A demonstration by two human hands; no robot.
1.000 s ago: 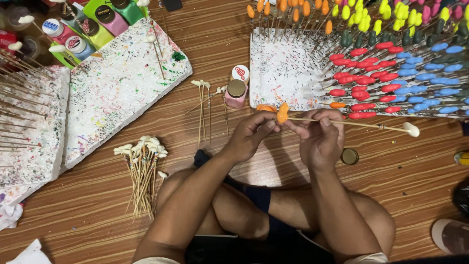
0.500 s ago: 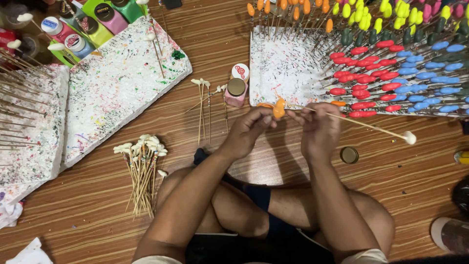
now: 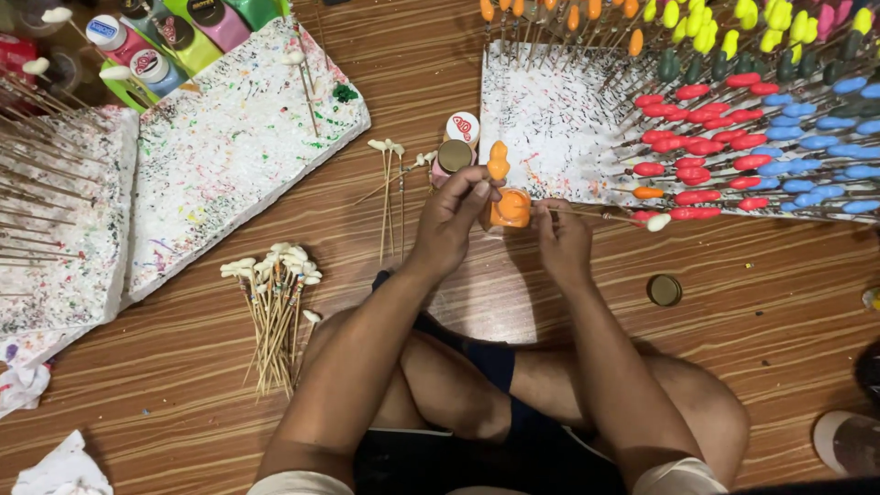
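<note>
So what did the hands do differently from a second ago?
The left hand has turned its stick upright, so the orange tip points up instead of lying sideways. An orange paint pot now shows between the hands. The right hand still holds the stick with the white tip out to the right. The stick bundle, foam boards and gold lid stayed put.

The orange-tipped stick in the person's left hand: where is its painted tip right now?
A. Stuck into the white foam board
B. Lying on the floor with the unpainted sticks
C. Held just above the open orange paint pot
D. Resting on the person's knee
C: the left hand holds the orange-tipped stick with its tip just above the orange paint pot, beside the right hand.
</note>
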